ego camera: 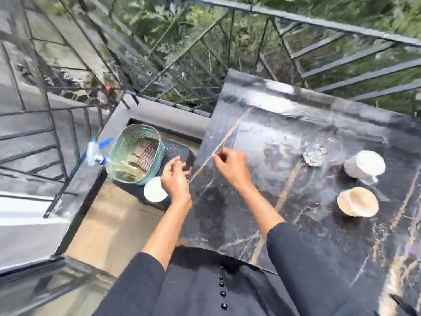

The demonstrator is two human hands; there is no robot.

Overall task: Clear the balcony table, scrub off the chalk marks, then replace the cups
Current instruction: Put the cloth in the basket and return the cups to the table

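Note:
The black marble table (pixel 284 124) carries colourful chalk marks (pixel 315 155) near its middle. Two cups stand on its right side, a white cup (pixel 364 166) and a beige cup (pixel 356 201). A third, white cup (pixel 153 190) sits off the table on a black stool (pixel 177 147). My left hand (pixel 175 176) hovers just right of that cup, fingers loosely curled, holding nothing. Above the table's left edge is my right hand (pixel 230 166), its fingers curled loosely and nothing visible in them. The picture is blurred by motion.
A green wire basket (pixel 139 153) stands on the stool behind the white cup. A spray bottle with a blue-and-white nozzle (pixel 95 151) lies on the grey ledge at left. A black metal railing (pixel 319 26) runs close behind the table and along the left.

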